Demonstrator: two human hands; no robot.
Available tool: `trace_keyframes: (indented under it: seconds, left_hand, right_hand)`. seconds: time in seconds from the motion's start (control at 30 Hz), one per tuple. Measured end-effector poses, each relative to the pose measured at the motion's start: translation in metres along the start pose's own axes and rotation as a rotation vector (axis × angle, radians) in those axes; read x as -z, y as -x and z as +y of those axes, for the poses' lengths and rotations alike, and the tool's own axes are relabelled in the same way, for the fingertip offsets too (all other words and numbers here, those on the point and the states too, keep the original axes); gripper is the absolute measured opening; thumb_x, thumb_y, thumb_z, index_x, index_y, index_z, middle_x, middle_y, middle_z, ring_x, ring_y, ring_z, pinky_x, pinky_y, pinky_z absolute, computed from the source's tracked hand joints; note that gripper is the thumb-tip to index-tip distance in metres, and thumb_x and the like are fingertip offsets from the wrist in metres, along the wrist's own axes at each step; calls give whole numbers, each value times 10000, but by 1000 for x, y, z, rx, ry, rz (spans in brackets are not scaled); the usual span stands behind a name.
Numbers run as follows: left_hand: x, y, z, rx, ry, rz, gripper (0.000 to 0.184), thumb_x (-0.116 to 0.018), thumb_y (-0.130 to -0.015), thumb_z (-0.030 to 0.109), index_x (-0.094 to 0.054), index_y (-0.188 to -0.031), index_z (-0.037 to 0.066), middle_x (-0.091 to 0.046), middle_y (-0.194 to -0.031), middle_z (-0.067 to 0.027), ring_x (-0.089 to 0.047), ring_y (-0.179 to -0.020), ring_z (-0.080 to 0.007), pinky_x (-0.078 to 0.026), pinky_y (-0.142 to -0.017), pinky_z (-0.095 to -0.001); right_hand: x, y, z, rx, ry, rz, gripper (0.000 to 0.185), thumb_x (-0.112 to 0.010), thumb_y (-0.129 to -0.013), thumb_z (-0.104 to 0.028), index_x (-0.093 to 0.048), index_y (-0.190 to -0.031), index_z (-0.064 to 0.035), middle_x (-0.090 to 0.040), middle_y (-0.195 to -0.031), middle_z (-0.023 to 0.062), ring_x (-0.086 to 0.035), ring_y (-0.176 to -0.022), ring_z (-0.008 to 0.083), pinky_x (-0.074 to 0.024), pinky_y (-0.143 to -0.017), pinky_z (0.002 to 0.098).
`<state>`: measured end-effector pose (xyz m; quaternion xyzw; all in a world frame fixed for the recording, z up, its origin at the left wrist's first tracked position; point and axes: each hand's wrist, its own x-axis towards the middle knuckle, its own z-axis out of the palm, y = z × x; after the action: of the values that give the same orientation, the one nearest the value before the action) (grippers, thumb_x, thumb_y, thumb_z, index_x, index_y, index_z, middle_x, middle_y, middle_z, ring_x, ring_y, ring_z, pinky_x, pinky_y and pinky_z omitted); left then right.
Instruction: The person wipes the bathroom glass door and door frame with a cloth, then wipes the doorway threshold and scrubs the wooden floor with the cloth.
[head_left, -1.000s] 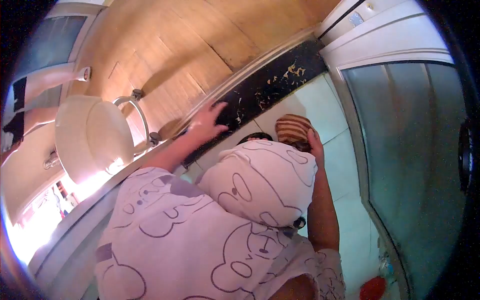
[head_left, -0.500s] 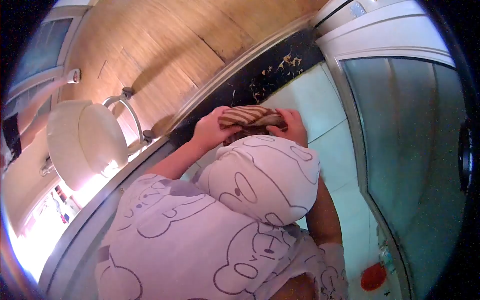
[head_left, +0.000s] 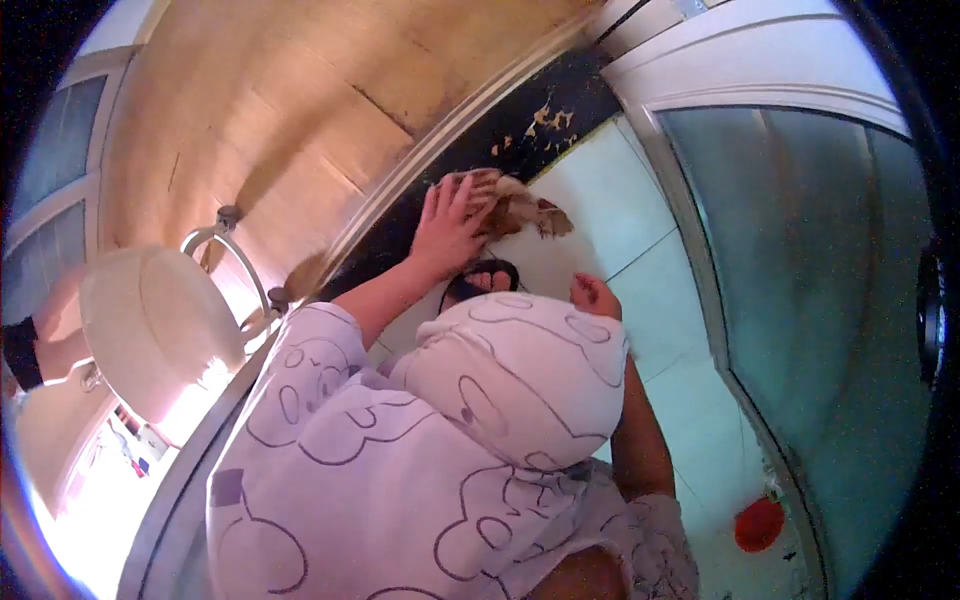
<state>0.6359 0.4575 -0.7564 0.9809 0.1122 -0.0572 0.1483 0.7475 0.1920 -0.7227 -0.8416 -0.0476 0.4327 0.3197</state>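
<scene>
My left hand (head_left: 452,225) is stretched out over a brown striped cloth (head_left: 512,208), with part of the cloth between thumb and fingers. Bunched and crumpled, the cloth trails to the right of the hand, by the dark worn door sill (head_left: 400,225). Close to my body, my right hand (head_left: 597,297) hangs apart from the cloth, its fingers curled in and nothing visible in them. Below the cloth a foot in a dark sandal (head_left: 488,278) shows on the pale tiles.
A frosted glass door (head_left: 790,260) in a pale frame stands at the right. A pale chair (head_left: 160,330) with curved metal legs is on the wooden floor (head_left: 270,110) to the left. Near the door lies a red object (head_left: 759,525). Part of another person (head_left: 50,345) shows at the left edge.
Both hands were on the folded cloth. My right hand has let go and dropped back; my left hand has moved forward with the cloth, which now hangs looser.
</scene>
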Motion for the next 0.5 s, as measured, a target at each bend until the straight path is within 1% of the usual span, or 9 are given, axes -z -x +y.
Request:
trace_keyframes:
  seconds: [0.07,0.13,0.2,0.23,0.3,0.33,0.37,0.47,0.5]
  left_hand:
    - [0,-55,19,20,32,110,591,-639,-748,394,-502,-1284,186,-242,-1433,-186,-206,-1322,-396,-174,-1066,-540]
    - [-3,-121,38,-8,88,237,599,-639,-749,397,-510,-1268,128,-244,-1425,-204,-226,-1310,-389,-164,-1066,-537]
    - [-8,-181,55,-12,87,337,569,-583,-807,389,-513,-1249,37,-242,-1429,-210,-264,-1280,-370,-186,-1057,-500]
    - [-11,-205,64,-20,97,341,569,-583,-807,389,-513,-1249,37,-242,-1429,-210,-264,-1280,-370,-186,-1057,-500]
    - [-3,-241,82,130,-49,114,563,-528,-858,398,-470,-1302,57,-236,-1433,-213,-245,-1302,-364,-179,-1059,-503]
    - [3,-236,90,228,69,174,502,-509,-864,324,-489,-1267,27,-267,-1426,-187,-289,-1279,-350,-264,-1016,-476]
    - [0,-236,86,216,73,175,502,-509,-864,324,-489,-1267,27,-267,-1426,-187,-289,-1279,-350,-264,-1016,-476]
    - [5,-212,56,-30,-62,100,344,-489,-796,199,-602,-1064,16,-448,-1276,-149,-473,-1047,-292,-411,-822,-432]
    - [-3,-191,42,-60,-36,243,353,-491,-795,189,-586,-1087,16,-454,-1259,-150,-475,-1060,-292,-417,-824,-430]
  right_hand:
    - [-5,7,4,-116,-143,-18,330,-610,-869,-230,-583,-1134,-35,-633,-1004,134,-617,-845,203,-500,-762,314]
    - [-16,3,23,-116,-151,-21,335,-607,-871,-230,-578,-1142,-35,-640,-984,121,-614,-832,187,-497,-757,305]
    - [-14,10,8,-191,-256,-86,341,-601,-873,-222,-570,-1156,-35,-650,-941,88,-614,-812,165,-492,-745,283]
    - [-17,13,11,-194,-254,-73,341,-601,-873,-222,-570,-1156,-35,-650,-941,88,-614,-812,165,-492,-745,283]
    - [-22,15,24,-178,-283,-2,334,-605,-872,-211,-569,-1153,-33,-651,-935,77,-612,-804,150,-494,-730,277]
    - [-13,21,10,-169,-313,-7,335,-617,-867,-206,-570,-1149,-31,-650,-939,68,-612,-807,136,-500,-729,274]
    - [-15,20,17,-171,-317,5,335,-617,-867,-206,-570,-1149,-31,-650,-939,68,-612,-807,136,-500,-729,274]
    - [-18,23,30,-118,-310,75,319,-613,-874,-203,-574,-1140,-32,-651,-929,61,-608,-782,119,-506,-711,271]
    - [-11,28,18,-142,-351,57,313,-608,-879,-211,-577,-1137,-36,-652,-920,60,-611,-773,124,-509,-700,269]
